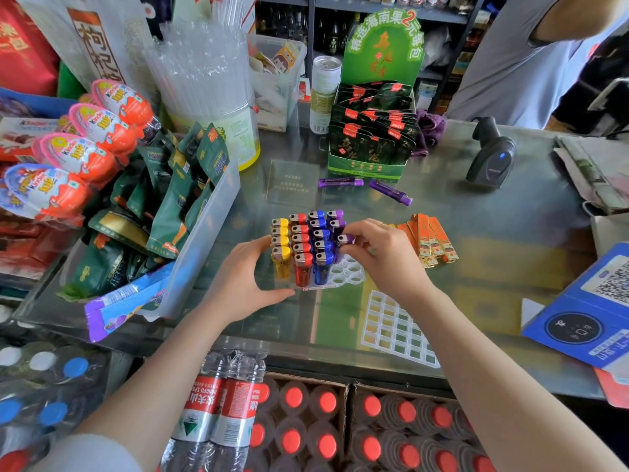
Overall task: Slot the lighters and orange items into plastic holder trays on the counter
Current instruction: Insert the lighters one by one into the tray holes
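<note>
Right hand [381,258] pinches a purple lighter [346,239], hiding part of the purple row in the tray [348,274]. Other lighters [301,248] count four yellow, five red, five blue. Left hand [243,281], released, touches the yellow ones.

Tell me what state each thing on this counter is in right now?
lighter tray: partly filled, near-right slots empty
right hand: pinches a purple lighter over the tray
left hand: rests against the tray's left side
two loose purple lighters: lying flat, unslotted
orange items: loose pile on the counter
grid tray: empty, lying flat
</note>
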`<action>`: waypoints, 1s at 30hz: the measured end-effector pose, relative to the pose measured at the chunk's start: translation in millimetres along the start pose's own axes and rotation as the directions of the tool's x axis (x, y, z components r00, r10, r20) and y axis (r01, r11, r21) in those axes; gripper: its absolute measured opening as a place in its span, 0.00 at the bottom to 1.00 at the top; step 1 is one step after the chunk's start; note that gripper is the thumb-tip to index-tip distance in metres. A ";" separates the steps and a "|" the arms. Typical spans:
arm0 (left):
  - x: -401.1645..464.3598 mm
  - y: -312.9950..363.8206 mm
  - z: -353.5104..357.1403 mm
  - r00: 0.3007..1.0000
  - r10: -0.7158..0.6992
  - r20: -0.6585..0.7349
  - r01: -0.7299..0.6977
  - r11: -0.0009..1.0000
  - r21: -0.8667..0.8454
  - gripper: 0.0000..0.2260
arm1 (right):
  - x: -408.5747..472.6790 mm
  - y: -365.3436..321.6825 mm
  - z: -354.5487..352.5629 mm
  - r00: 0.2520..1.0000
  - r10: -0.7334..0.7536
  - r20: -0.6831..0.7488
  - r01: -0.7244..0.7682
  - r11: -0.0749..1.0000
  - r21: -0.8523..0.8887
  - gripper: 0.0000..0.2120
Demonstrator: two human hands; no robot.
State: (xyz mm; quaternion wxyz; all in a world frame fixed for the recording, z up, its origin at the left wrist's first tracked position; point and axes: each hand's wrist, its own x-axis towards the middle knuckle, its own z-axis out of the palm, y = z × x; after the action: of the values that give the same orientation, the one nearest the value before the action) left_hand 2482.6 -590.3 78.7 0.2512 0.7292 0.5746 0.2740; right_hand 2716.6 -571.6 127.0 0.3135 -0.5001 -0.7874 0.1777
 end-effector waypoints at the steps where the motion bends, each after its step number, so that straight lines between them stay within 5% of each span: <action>1: 0.2 0.4 -0.1 1.000 -0.002 0.004 0.002 1.000 -0.001 0.32 | 0.4 -0.6 1.0 1.000 -0.010 -0.006 0.010 1.000 -0.006 0.07; 6: 0.2 0.8 -0.6 1.000 0.005 0.006 -0.005 1.000 -0.006 0.33 | 3.6 2.6 1.9 1.000 -0.005 0.027 0.005 1.000 -0.002 0.10; 11: 0.4 1.1 -1.6 1.000 0.007 -0.005 -0.007 1.000 0.010 0.33 | 12.4 22.8 1.8 0.970 0.232 -0.077 -0.206 0.946 0.252 0.14; 14: 1.4 0.9 -2.5 1.000 -0.005 0.004 0.005 1.000 -0.002 0.33 | 35.1 36.2 13.3 0.973 0.218 -0.082 -0.218 0.976 0.003 0.09; 20: 3.2 1.9 -3.5 1.000 -0.013 0.015 0.013 1.000 -0.015 0.33 | 87.2 56.5 26.9 0.958 0.219 0.186 -0.100 0.860 -0.500 0.19; 24: 4.4 0.2 -2.1 1.000 0.000 0.008 0.000 1.000 -0.018 0.31 | 101.0 64.8 32.7 0.945 0.259 0.202 -0.098 0.810 -0.579 0.26; 30: 5.4 -1.3 -0.9 0.999 -0.019 0.030 0.019 1.000 -0.021 0.32 | 101.7 66.6 32.6 0.974 0.195 0.119 -0.076 0.767 -0.637 0.13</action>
State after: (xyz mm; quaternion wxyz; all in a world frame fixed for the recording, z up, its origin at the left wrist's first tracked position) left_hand 2482.1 -584.7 79.1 0.2701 0.7251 0.5746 0.2666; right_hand 2708.9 -450.0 95.5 0.0436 -0.6137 -0.7878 -0.0288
